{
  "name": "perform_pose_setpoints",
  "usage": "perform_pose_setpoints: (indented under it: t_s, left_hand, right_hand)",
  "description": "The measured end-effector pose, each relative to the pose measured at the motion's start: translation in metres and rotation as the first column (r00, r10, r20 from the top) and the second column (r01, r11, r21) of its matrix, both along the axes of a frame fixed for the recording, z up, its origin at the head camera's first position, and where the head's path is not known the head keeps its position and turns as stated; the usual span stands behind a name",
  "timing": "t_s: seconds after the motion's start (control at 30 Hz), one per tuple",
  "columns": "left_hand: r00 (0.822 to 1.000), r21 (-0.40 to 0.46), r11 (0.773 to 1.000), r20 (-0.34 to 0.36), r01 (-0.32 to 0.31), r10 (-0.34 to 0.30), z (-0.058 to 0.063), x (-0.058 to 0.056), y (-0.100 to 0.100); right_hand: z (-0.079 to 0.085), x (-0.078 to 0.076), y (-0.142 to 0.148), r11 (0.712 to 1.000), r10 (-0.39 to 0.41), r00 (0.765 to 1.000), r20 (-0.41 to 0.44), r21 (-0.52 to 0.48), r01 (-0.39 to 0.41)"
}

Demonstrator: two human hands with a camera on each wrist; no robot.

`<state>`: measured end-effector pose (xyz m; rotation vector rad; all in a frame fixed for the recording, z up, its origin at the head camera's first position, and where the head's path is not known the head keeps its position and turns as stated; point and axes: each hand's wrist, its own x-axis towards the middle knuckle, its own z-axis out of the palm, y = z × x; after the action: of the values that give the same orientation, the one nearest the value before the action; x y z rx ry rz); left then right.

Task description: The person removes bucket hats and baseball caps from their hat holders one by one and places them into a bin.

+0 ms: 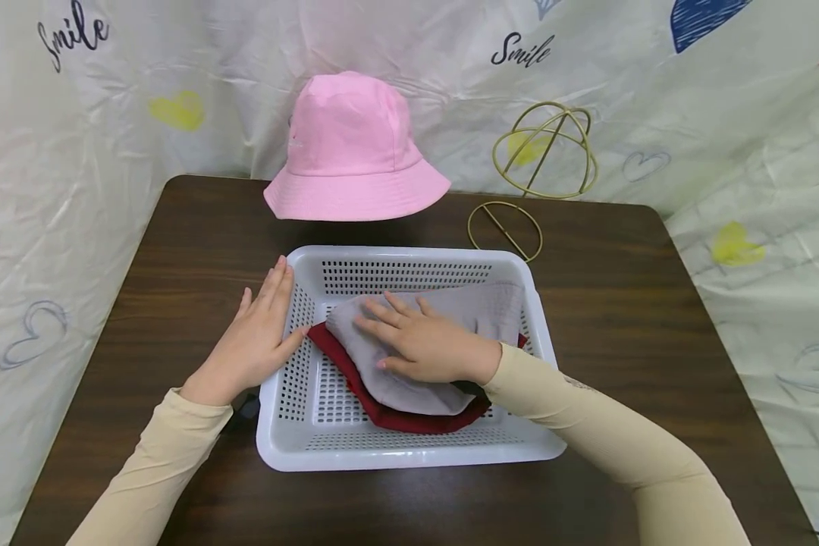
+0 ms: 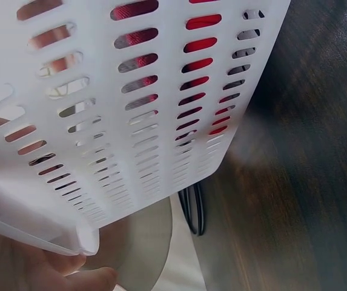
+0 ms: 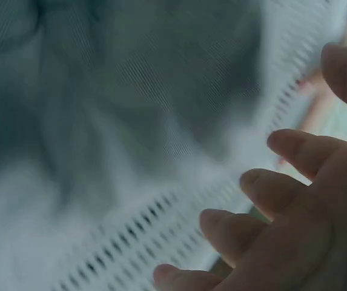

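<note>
A white perforated plastic basket (image 1: 409, 459) stands on the table with a folded grey cloth (image 1: 467, 307) lying over a dark red cloth (image 1: 409, 419) inside it. At the basket's left rim, my left hand (image 1: 254, 340) rests with its fingers straight. In the left wrist view, some fingers of that hand (image 2: 52, 271) show at the rim's lower left, and red shows through the slots. Spread fingers of my right hand (image 1: 419, 343) lie over the grey cloth. The right wrist view shows that hand (image 3: 288, 206) with fingers apart beside the blurred grey cloth (image 3: 155, 73).
A pink bucket hat (image 1: 355, 152) sits at the back of the dark wooden table (image 1: 628, 303). Right of it, a gold wire stand (image 1: 551, 152) has a ring base behind the basket. A white printed sheet (image 1: 198, 61) hangs behind.
</note>
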<state>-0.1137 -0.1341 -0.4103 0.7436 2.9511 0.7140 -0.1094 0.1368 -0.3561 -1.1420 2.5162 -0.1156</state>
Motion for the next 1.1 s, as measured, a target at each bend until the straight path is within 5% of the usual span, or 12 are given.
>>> perform_pose_setpoints:
  t_s: [0.2, 0.53, 0.9, 1.1]
  left_hand:
    - [1.0, -0.005, 1.0, -0.005, 0.004, -0.004, -0.001, -0.001, 0.002]
    - [1.0, -0.019, 1.0, -0.022, -0.014, 0.014, -0.001, 0.002, 0.001]
    - [1.0, -0.011, 1.0, -0.023, -0.019, 0.019, -0.001, 0.001, 0.002]
    - [1.0, -0.009, 1.0, -0.014, -0.013, 0.013, 0.001, 0.003, 0.003]
  right_hand:
    - [-0.028, 0.001, -0.014, 0.999, 0.007, 0.999, 0.031, 0.048, -0.009]
    - [-0.048, 0.003, -0.016, 0.998, -0.003, 1.0, 0.028, 0.068, 0.001]
    - [-0.065, 0.014, -0.021, 0.956, 0.106, 0.982, -0.154, 0.288, -0.058]
    - [-0.058, 0.014, -0.018, 0.98, 0.065, 0.992, -0.111, 0.195, -0.042]
